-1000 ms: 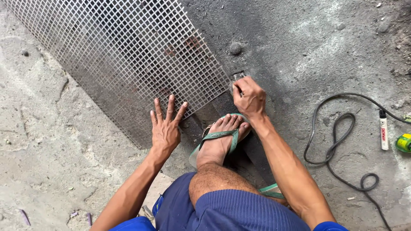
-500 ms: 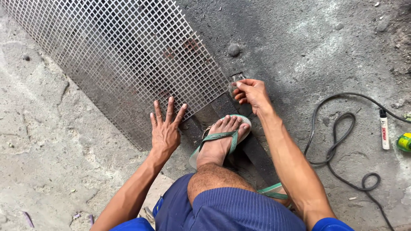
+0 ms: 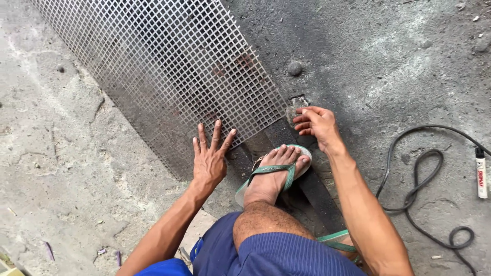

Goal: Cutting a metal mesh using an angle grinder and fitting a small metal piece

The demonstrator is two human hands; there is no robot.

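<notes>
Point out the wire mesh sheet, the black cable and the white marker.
wire mesh sheet (image 3: 169, 66), head view, middle of the grid.
black cable (image 3: 411, 202), head view, its looped part.
white marker (image 3: 481, 176), head view, its barrel.

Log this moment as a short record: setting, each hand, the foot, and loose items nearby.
setting: rough concrete floor, seen from above
mesh: metal grid sheet lying flat on the floor
left hand: fingers spread, pressed flat on the sheet's near edge
right hand: fingertips curled at the sheet's near right corner; whether it holds anything cannot be told
foot: green flip-flop planted on a dark strip that runs under the sheet
cable: black cable looped on the floor to the right
marker: white marker pen beside the cable
</notes>
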